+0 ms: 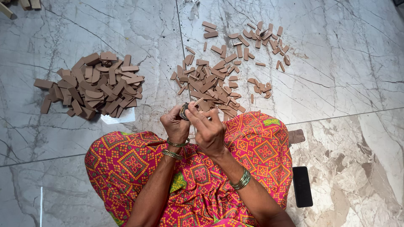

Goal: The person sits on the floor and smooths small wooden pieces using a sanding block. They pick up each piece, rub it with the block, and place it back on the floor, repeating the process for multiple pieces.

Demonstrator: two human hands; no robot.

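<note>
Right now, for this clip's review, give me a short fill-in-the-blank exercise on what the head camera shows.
1. The left hand and right hand meet over the person's ____.
2. The tidier heap of brown pieces lies on the ____ side of the picture.
3. The black phone lies flat on the marble ____.
4. The right hand pinches a thin brown ____ against the small dark object in the left hand.

Missing words: lap; left; floor; strip
</note>
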